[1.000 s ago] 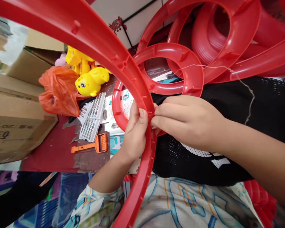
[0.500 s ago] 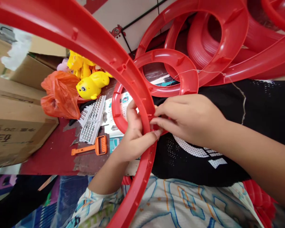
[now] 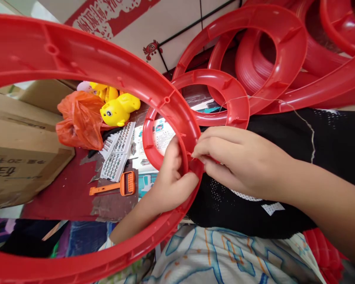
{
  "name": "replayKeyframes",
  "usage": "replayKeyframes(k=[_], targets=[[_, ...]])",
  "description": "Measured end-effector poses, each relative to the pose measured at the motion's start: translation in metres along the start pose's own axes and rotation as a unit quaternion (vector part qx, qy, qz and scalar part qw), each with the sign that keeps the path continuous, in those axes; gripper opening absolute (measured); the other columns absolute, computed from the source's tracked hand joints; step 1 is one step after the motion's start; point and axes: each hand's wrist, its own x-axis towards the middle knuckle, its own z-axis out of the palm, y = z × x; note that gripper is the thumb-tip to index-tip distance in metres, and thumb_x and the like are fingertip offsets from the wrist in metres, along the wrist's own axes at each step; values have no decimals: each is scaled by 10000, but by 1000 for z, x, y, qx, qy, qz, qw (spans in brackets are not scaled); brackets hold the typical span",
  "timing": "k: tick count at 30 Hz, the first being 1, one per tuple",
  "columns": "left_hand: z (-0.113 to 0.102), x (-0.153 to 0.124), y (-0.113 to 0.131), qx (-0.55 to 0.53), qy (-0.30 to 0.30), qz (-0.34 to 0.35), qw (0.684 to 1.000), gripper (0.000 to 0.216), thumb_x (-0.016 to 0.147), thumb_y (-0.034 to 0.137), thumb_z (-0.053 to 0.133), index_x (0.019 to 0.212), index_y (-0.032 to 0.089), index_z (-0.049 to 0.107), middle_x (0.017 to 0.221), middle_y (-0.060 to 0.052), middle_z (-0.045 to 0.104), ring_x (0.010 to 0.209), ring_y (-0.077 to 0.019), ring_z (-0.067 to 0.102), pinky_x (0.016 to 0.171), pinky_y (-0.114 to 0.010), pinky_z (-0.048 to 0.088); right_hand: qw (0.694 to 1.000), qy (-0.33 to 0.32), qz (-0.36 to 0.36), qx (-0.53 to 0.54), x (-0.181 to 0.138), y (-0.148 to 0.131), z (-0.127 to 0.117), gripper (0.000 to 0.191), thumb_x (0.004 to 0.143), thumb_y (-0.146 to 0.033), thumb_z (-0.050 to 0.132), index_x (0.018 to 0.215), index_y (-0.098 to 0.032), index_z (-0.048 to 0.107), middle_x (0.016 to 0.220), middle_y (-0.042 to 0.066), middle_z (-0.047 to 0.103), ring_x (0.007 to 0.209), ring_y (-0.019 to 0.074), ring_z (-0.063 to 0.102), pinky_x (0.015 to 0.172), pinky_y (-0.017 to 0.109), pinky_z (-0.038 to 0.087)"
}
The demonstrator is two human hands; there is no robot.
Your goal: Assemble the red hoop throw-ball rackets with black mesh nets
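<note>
A large red plastic ring (image 3: 106,63) with ribs and small pegs inside its channel fills the left of the view. My left hand (image 3: 173,179) is closed around its right side, thumb across the band. At the same spot my right hand (image 3: 239,163) pinches with thumb and fingers against the ring; what lies between the fingertips is too small to make out. Just behind is a smaller red ring (image 3: 236,100), partly hidden by the large one. A thin pale string (image 3: 312,146) trails over it and down onto black cloth (image 3: 337,142).
More red rings (image 3: 286,43) are heaped at the back right. On the left stand a cardboard box (image 3: 23,157), an orange plastic bag (image 3: 79,118) and a yellow toy (image 3: 120,110). Trays of small silvery pieces (image 3: 115,163) and an orange plastic tool (image 3: 127,183) lie on the table.
The large ring has tilted, so its round opening now faces me and its lower part swings left. Both hands stay at its right side, slightly lower in view.
</note>
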Motion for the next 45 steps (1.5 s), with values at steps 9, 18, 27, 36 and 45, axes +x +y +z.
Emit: replayKeyframes(k=[9, 18, 27, 36, 45], targets=[[5, -9, 15, 99, -14, -46, 994, 481, 817, 11, 476, 1246, 223, 427, 1304, -64, 633, 1223, -189, 625, 1028, -321, 541, 999, 15, -35, -28, 1, 5, 3, 320, 989, -141, 325, 1033, -137, 642, 946, 49, 654, 804, 143, 597, 647, 243, 466], [1, -19, 11, 230, -49, -54, 970, 759, 875, 62, 474, 1545, 238, 163, 1511, -122, 416, 1419, -273, 436, 1211, -487, 364, 998, 29, -56, 6, 1, 16, 4, 227, 978, -149, 418, 1062, -133, 629, 956, 53, 665, 814, 136, 615, 693, 241, 485], [10, -24, 18, 157, -38, 20, 987, 677, 885, 88, 598, 1452, 347, 336, 1414, -15, 494, 1342, -178, 487, 1155, -292, 419, 996, 77, -35, 27, 1, 15, 2, 238, 996, -170, 423, 1167, -161, 589, 1049, 28, 710, 927, 112, 662, 730, 211, 484], [7, -6, 10, 256, 15, 19, 966, 403, 821, -19, 511, 1128, 222, 409, 1029, 4, 564, 938, -101, 604, 852, -217, 513, 994, 88, -61, -11, -2, 26, 11, 111, 972, -192, 483, 976, -155, 588, 892, 17, 681, 783, 115, 619, 672, 223, 476], [8, 3, 18, 358, -5, 10, 934, 582, 903, 49, 422, 1451, 160, 257, 1328, -136, 536, 1230, -204, 552, 1051, -361, 483, 928, 123, -157, -315, -7, 20, -4, 257, 966, -191, 548, 713, -172, 590, 742, 23, 627, 754, 170, 550, 637, 309, 438]])
